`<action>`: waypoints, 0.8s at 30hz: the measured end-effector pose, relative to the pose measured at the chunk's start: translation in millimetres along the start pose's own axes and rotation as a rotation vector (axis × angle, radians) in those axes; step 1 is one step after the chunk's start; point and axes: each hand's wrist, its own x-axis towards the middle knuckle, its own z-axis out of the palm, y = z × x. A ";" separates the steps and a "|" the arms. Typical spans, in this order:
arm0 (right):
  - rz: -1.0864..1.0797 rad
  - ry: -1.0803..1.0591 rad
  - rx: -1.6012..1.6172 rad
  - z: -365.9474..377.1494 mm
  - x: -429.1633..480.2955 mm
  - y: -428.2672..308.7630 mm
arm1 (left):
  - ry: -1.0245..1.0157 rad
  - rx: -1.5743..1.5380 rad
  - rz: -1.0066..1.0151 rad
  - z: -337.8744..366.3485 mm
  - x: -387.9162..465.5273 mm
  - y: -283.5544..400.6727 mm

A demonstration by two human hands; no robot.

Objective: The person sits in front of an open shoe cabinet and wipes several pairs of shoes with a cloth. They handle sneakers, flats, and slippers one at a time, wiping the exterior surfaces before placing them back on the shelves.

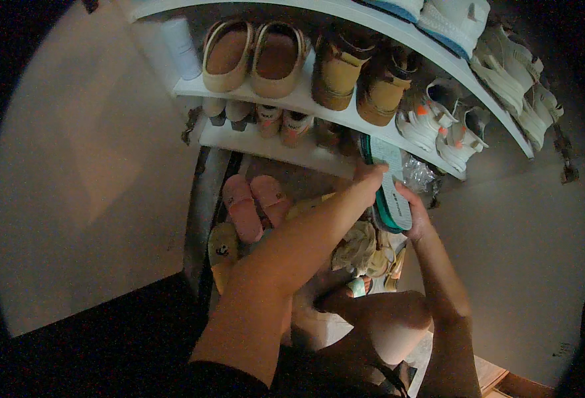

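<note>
A pair of slippers or sandals (394, 191), pressed together, is gripped by both hands; a pale grey ribbed sole bearing writing faces up, over a teal layer. My left hand (372, 184) holds it near its middle, the thumb on the sole. My right hand (414, 209) clasps the lower right edge. The far end reaches up to the middle white shelf (282, 103). Close to its right lies crinkled clear plastic (418, 172). Below my hands sits a crumpled beige-brown thing (354, 248) that I cannot make out.
Beige clogs (225, 54), yellow-brown boots (340, 74) and white sneakers (422, 124) stand on the middle shelf, beside a white cylinder (182, 49). More shoes fill the lower shelf (252, 142). Pink slides (243, 206) and yellow slippers (223, 248) lie on the floor.
</note>
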 end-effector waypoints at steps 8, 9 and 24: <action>0.057 -0.096 0.253 4.0 21.0 17.8 | 0.306 0.649 0.312 5.3 -11.5 71.7; 0.046 -0.110 0.277 5.5 26.4 22.2 | 0.225 0.542 0.307 3.0 -13.3 79.4; -0.333 0.216 0.451 9.1 143.6 1.4 | -0.003 0.304 0.165 -90.5 -35.0 81.1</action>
